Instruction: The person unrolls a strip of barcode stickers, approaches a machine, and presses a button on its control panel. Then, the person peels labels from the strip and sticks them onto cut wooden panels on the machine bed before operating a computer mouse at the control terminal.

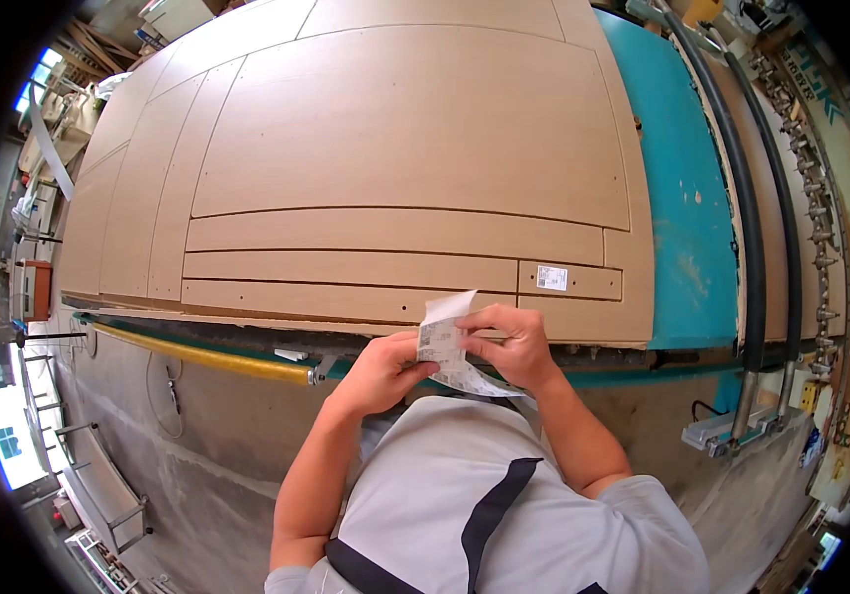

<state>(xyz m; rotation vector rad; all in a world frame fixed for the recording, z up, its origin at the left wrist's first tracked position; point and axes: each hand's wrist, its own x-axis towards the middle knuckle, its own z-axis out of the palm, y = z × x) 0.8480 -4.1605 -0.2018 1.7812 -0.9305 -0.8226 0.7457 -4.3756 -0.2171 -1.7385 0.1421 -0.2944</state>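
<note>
A strip of printed white labels point(442, 342) is held up in front of my chest, its lower end hanging curled toward my shirt. My left hand point(385, 372) is closed on the strip's left edge. At the right edge, the thumb and fingers of my right hand point(510, 342) pinch the paper near its top; whether a label is lifting off the backing I cannot tell. Just beyond my hands lies a large light-brown board point(405, 129), cut by grooves into panels and strips. One white label point(552, 277) is stuck on a small piece near the board's right front corner.
A teal machine bed point(682, 188) shows right of the board. Black rollers or hoses point(756, 228) and a row of metal fittings point(821, 228) run along the far right. A yellow roller point(202, 353) lies along the front edge, left of me. A metal cart point(103, 485) stands lower left.
</note>
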